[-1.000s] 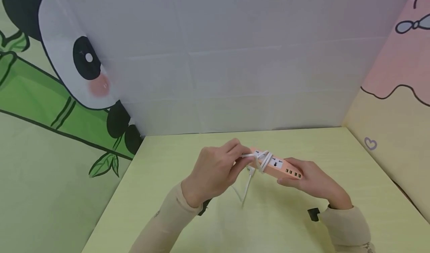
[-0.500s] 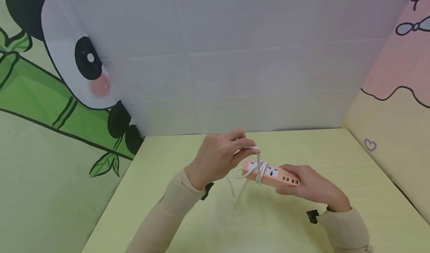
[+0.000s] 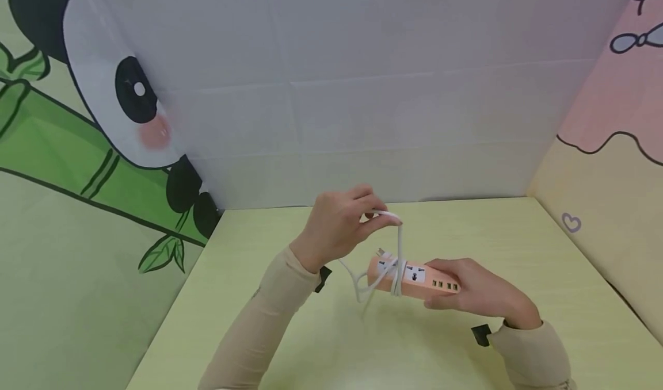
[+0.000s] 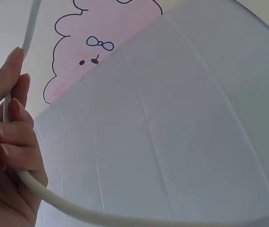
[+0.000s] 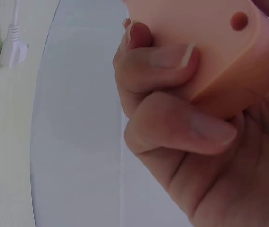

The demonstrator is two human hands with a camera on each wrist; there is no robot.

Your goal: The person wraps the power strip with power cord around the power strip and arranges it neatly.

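Observation:
A peach-coloured power strip [image 3: 414, 289] with white sockets and several USB ports is held above the table by my right hand [image 3: 479, 292], which grips its right end. In the right wrist view, curled fingers [image 5: 163, 127] wrap around the strip's end. White cable [image 3: 399, 240] is wound around its left half. From those turns, one length rises straight to my left hand [image 3: 339, 223], which pinches it between thumb and fingers. The left wrist view shows the cable [image 4: 77, 210] running through the curled fingers. A white plug [image 3: 382, 253] shows just beyond the strip's far edge.
The pale yellow table [image 3: 248, 252] meets a grey-white back panel [image 3: 362, 119]. A panda-printed panel [image 3: 98, 114] stands at left, a pink and cream one [image 3: 611, 148] at right. Slack cable [image 3: 357, 289] hangs left of the strip. Black patches [image 3: 480, 335] show near both cuffs.
My left hand has risen, drawing the cable up into a straight length above the strip. The right hand has lowered the strip slightly and shifted it left. The plug now appears behind the strip.

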